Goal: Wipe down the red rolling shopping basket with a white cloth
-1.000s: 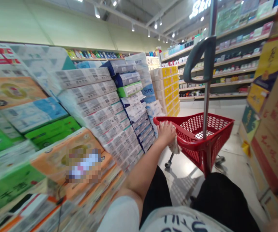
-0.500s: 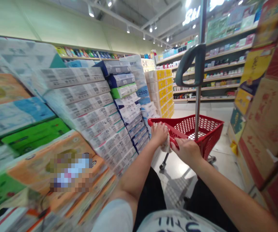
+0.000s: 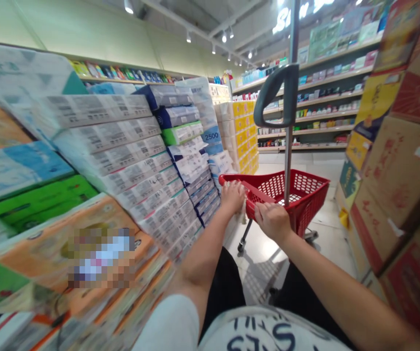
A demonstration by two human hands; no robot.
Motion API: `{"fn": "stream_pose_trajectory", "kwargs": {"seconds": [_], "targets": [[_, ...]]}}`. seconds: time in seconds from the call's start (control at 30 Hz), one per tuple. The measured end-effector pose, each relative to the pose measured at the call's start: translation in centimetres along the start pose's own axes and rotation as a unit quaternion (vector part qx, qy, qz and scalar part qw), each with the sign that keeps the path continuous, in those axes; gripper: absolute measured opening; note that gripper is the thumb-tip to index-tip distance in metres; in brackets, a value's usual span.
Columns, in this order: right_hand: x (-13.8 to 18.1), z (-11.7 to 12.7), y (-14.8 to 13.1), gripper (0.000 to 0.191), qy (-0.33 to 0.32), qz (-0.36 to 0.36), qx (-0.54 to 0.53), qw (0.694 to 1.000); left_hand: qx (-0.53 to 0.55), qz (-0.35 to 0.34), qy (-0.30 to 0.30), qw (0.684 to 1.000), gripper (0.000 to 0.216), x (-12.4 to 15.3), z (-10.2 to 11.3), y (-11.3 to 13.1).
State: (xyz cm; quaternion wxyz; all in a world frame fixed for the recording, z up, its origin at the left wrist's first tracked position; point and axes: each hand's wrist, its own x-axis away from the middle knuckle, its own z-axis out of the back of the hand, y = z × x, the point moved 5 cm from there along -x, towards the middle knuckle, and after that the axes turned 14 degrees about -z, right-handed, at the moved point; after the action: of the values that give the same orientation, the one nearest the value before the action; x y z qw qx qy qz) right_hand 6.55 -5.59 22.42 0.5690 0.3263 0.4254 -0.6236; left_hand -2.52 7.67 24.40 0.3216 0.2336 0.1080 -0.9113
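Observation:
A red plastic shopping cart (image 3: 310,209) with perforated walls stands in front of me. My left hand (image 3: 233,196) is closed over the left part of its near red bar. A bit of pale cloth (image 3: 244,214) shows just under that hand; whether the fingers grip it too, I cannot tell. Farther right on the same bar, my right hand (image 3: 273,222) is closed, its fingers curled round the edge. A metal pole (image 3: 288,156) with a grey loop handle (image 3: 259,105) rises from the cart, and neither hand touches it. The visible part of the basket shows no goods.
Stacked tissue packs (image 3: 137,165) line the left side, with orange packs (image 3: 122,209) close to my left arm. Cardboard cartons (image 3: 396,170) are piled along the right. Yellow-and-white packs (image 3: 244,136) and stocked shelves (image 3: 327,114) stand ahead, beyond the tiled floor (image 3: 314,163).
The view has shifted slightly, so the cart and both hands sit a little farther left in it. Less of the pale cloth shows. Both hands stay on the bar.

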Motion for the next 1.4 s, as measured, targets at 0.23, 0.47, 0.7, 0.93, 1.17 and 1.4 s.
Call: {"fn": "stream_pose_trajectory", "kwargs": {"seconds": [0.23, 0.47, 0.7, 0.93, 1.17, 1.4], "targets": [[0.0, -0.7, -0.6, 0.023, -0.031, -0.019, -0.003, 0.999, 0.004, -0.003, -0.001, 1.0, 0.038, 1.6, -1.6, 0.7], [-0.2, -1.2, -1.2, 0.021, -0.022, -0.017, 0.009, 1.0, -0.019, 0.043, -0.047, 0.998, 0.033, -0.5, -1.0, -2.1], [0.2, -0.7, -0.8, 0.022, -0.025, -0.031, -0.005, 0.999, -0.035, 0.015, -0.014, 0.999, 0.036, 1.3, -1.8, -0.2], [0.1, -0.6, -0.9, 0.02, -0.015, -0.032, -0.008, 0.999, -0.052, 0.003, -0.025, 0.998, 0.033, 0.5, -0.8, 0.1], [0.4, -0.2, -0.4, 0.021, -0.023, -0.035, -0.011, 0.999, -0.013, -0.045, 0.004, 0.999, 0.037, 1.4, -0.9, 1.4], [0.1, -0.5, -0.9, 0.021, -0.017, -0.029, -0.001, 0.999, 0.001, 0.008, -0.003, 1.0, 0.036, 0.9, -0.5, 0.4]]}}
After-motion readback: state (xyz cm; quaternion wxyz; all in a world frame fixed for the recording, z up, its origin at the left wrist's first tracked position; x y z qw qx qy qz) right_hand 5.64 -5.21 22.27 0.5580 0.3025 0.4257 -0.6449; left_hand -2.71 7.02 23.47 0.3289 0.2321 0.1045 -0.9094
